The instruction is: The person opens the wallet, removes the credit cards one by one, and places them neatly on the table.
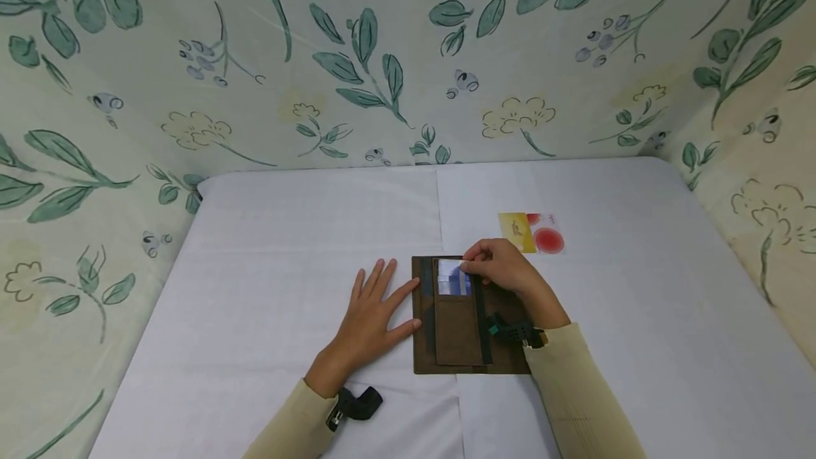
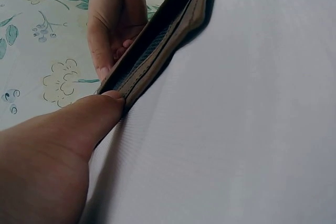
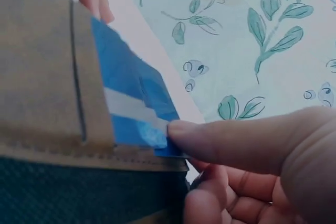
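Observation:
An open brown wallet [image 1: 457,331] with dark bands lies on the white-covered table. A blue-and-white card [image 1: 454,278] sits at the top of its inner pocket. My right hand [image 1: 502,268] pinches this card at its upper right corner; in the right wrist view the thumb [image 3: 197,139] presses on the card's blue face [image 3: 134,87]. With fingers spread, my left hand [image 1: 372,317] touches the wallet's left edge. In the left wrist view its thumb [image 2: 100,114] meets the edge of the wallet [image 2: 157,51].
A yellow card [image 1: 517,231] and a white card with a red circle [image 1: 548,234] lie behind my right hand. A leaf-patterned cloth [image 1: 357,55] rises behind the table [image 1: 287,225]. Each wrist carries a small black camera, the left one [image 1: 360,404] near the tabletop.

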### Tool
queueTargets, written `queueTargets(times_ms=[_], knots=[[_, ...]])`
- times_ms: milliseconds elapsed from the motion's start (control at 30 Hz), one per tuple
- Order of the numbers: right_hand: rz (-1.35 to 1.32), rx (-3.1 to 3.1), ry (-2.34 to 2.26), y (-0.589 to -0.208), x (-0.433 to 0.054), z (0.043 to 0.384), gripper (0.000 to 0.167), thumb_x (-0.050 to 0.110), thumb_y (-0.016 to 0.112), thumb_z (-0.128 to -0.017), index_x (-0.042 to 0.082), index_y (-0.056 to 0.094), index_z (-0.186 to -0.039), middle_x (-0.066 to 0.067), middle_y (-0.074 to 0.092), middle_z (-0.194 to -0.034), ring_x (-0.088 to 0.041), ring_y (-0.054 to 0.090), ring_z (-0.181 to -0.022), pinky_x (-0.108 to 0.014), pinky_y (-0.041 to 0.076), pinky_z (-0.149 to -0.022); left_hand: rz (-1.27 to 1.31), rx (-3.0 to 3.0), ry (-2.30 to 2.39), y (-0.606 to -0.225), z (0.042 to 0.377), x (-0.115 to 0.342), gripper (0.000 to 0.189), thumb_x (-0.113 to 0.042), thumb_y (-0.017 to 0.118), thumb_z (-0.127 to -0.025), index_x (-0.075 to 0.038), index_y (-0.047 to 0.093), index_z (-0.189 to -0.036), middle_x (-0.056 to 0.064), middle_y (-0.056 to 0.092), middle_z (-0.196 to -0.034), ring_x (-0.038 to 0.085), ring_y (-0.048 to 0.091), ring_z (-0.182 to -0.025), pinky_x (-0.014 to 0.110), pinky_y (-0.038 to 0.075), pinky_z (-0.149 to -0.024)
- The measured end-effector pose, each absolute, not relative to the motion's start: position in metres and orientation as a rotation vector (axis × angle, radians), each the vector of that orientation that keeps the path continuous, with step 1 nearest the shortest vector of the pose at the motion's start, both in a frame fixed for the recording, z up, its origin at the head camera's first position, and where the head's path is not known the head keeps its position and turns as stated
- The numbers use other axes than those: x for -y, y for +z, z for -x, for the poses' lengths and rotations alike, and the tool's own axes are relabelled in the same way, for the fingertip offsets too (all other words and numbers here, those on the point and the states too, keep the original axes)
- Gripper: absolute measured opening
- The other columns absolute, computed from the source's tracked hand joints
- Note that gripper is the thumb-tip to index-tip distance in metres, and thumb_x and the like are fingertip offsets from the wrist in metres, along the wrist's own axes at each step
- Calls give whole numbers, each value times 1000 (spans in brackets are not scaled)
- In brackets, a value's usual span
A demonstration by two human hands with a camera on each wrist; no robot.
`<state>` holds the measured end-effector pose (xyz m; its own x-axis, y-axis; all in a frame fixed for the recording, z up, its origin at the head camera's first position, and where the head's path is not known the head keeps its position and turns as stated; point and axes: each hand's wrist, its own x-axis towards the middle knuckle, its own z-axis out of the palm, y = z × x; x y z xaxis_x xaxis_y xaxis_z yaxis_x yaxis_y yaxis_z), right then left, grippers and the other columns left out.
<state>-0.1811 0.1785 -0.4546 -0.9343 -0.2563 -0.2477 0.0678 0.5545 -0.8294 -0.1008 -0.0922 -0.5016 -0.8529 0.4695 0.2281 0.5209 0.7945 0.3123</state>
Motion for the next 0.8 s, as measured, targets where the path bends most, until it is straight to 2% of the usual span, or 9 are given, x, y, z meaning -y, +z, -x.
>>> queueTargets(times_ms=[233,800], knots=[[161,-2446,-1327,-455,-180,181,22,17,75,-83,2,66,-96,-6,56,-76,-20,54,-67,-32,52,-59,791,2852,-561,-500,100,92,64,-59,53,-91,-29,43,-146,15,22,-158,35,12,-146,60,9,-113],[153,-2485,-1314,-455,-177,181,23,17,75,-84,2,65,-98,-5,53,-74,-19,53,-65,-32,52,-57,792,2831,-548,-502,102,93,64,-59,54,-90,-29,44,-146,16,23,-158,35,13,-146,60,9,-113]])
